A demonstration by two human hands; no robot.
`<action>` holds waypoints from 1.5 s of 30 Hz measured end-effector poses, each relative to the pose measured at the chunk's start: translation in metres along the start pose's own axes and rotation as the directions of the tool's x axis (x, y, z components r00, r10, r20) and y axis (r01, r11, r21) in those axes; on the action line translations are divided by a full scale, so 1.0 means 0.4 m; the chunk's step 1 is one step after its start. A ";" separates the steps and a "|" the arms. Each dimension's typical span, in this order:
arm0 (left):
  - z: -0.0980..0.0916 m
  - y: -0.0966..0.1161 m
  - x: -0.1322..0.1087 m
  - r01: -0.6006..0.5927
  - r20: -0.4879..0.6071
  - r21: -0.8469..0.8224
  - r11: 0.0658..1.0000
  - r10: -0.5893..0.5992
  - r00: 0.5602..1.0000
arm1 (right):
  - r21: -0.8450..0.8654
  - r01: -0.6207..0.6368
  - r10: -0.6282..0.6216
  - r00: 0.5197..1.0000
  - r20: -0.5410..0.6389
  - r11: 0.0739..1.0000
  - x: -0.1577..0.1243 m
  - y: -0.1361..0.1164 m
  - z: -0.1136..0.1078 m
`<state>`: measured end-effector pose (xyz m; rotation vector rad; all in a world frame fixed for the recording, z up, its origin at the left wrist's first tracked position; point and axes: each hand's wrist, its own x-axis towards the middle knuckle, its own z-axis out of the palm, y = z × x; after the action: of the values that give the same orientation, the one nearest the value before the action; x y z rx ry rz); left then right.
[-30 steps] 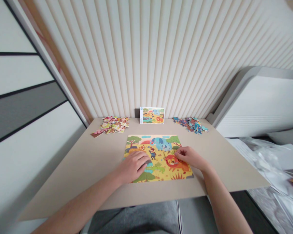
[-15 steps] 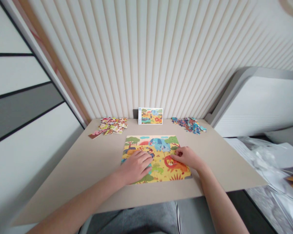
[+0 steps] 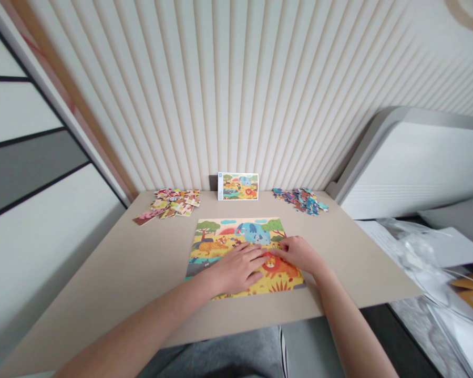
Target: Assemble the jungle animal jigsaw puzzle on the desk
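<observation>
A jigsaw puzzle [image 3: 208,231] with a savanna picture of an elephant, a lion and a leopard lies on the table, its pieces joined into one sheet. My left hand [image 3: 239,266] rests palm down across its middle, fingers stretched toward the lion and holding nothing. Just to the right, my right hand [image 3: 299,253] touches the puzzle above the lion's head. Its thumb points left, apart from the bent fingers, and no loose piece shows in it. Parts of the picture's centre are hidden under the left hand and forearm.
On the beige table [image 3: 142,262], a picture card [image 3: 240,188] stands upright by the pleated wall. Loose puzzle pieces [image 3: 177,202] are heaped at the back left, and bluish pieces [image 3: 303,200] at the back right. A clear plastic bag [image 3: 413,252] lies beyond the right edge.
My left hand has slid right across the puzzle, uncovering the leopard and the water at the left. My right hand has stayed near the lion's head. The view has shifted slightly.
</observation>
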<state>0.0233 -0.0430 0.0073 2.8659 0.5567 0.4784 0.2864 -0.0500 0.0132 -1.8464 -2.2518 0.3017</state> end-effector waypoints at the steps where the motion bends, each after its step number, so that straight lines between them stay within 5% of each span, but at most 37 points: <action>1: -0.002 0.000 -0.001 0.001 0.002 -0.002 1.000 -0.001 1.000 | 0.018 -0.009 0.010 1.000 -0.012 1.000 0.002 0.003 0.001; 7: -0.014 -0.002 -0.006 0.037 0.041 -0.020 0.999 -0.036 0.998 | 0.085 -0.035 0.057 0.964 -0.261 0.996 0.017 0.030 0.006; 10: -0.017 -0.034 -0.027 0.093 0.054 -0.011 0.996 -0.092 0.994 | 0.102 -0.019 0.048 0.955 -0.293 0.995 0.022 0.049 0.012; 21: -0.062 -0.292 -0.194 0.357 -0.054 0.124 0.926 -0.353 0.934 | 0.056 0.005 0.010 0.964 -0.267 0.998 0.029 0.053 0.043; 27: -0.038 -0.242 -0.191 0.348 -0.028 0.171 0.922 -0.349 0.937 | 0.012 0.011 -0.007 0.964 -0.265 1.000 0.033 0.052 0.053; 33: -0.046 -0.143 -0.158 0.165 0.059 0.125 0.978 -0.174 0.983 | -0.005 0.029 -0.030 0.966 -0.259 1.000 0.045 0.043 0.067; 38: -0.055 -0.113 -0.139 0.032 0.065 0.021 0.999 -0.034 0.997 | -0.001 0.057 -0.055 0.967 -0.247 0.998 0.051 0.042 0.068; 45: -0.048 -0.193 -0.143 0.275 -0.012 0.105 0.956 -0.275 0.961 | 0.020 0.021 -0.017 0.981 -0.195 1.000 0.052 0.037 0.059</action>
<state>-0.0591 0.0076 -0.0089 2.8202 0.9916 0.4094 0.2893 -0.0271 -0.0130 -1.7589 -2.1247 0.1347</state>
